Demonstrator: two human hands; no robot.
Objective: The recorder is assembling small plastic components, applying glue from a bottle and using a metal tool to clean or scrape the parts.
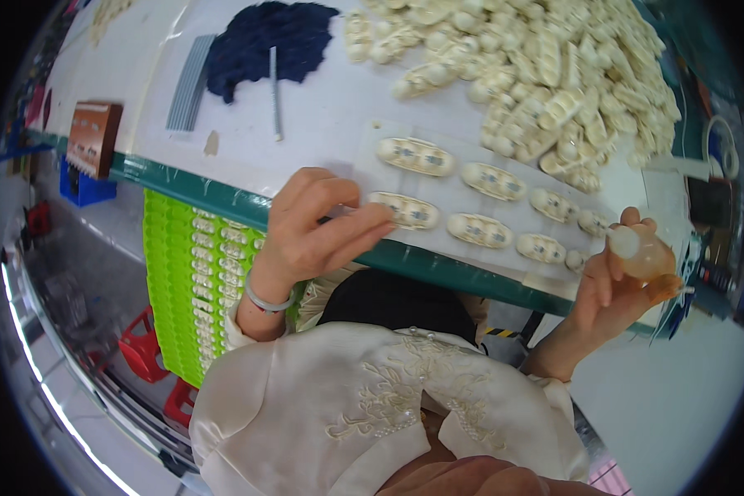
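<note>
My left hand (310, 227) is over the front edge of the table, its fingers drawn together at the left end of a cream oval piece (409, 212). This piece lies in the front row on a pale translucent board (438, 186). Small grey parts sit in its hollows. More such pieces lie in two rows on the board, among them one behind (415, 155) and one beside it (479, 231). At the board's right end, my right hand (608, 289) is wrapped round a translucent squeeze bottle (643, 255), tilted with its pale end toward the pieces.
A large heap of cream pieces (546, 74) covers the back right. Dark blue material (269, 41), a grey stick (274, 95) and a grey ribbed strip (192, 83) lie at the back left. A brown box (93, 139) sits on the left edge. Green trays (169, 281) stand below the table.
</note>
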